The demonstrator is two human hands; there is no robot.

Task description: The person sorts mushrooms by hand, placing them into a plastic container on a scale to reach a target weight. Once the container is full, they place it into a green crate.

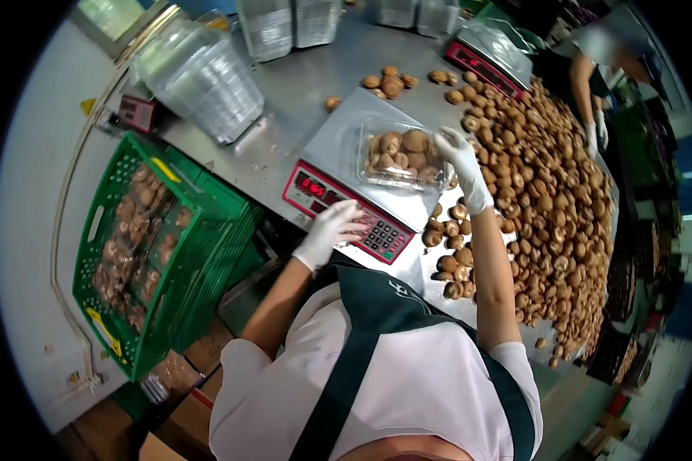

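A clear plastic container (398, 181) filled with brown mushrooms (415, 140) sits on the flat plate of a scale (333, 137). At its right edge is my gloved right hand (463, 165), fingers slightly bent and apart, the fingertips right by the rim. My gloved left hand (331, 234) hovers low over the left part of the scale's keypad (382, 234), its fingers spread and holding nothing. Red digits glow on the scale's display (314, 188). Several loose mushrooms (455, 267) lie just right of the scale, below my right forearm.
A large mushroom heap (553, 207) covers the table's right side. Stacked clear containers (207, 81) stand at the back left. A green crate (196, 211) holding packed mushrooms is at left. Another scale (488, 58) stands at the back, and a co-worker (592, 84) works at far right.
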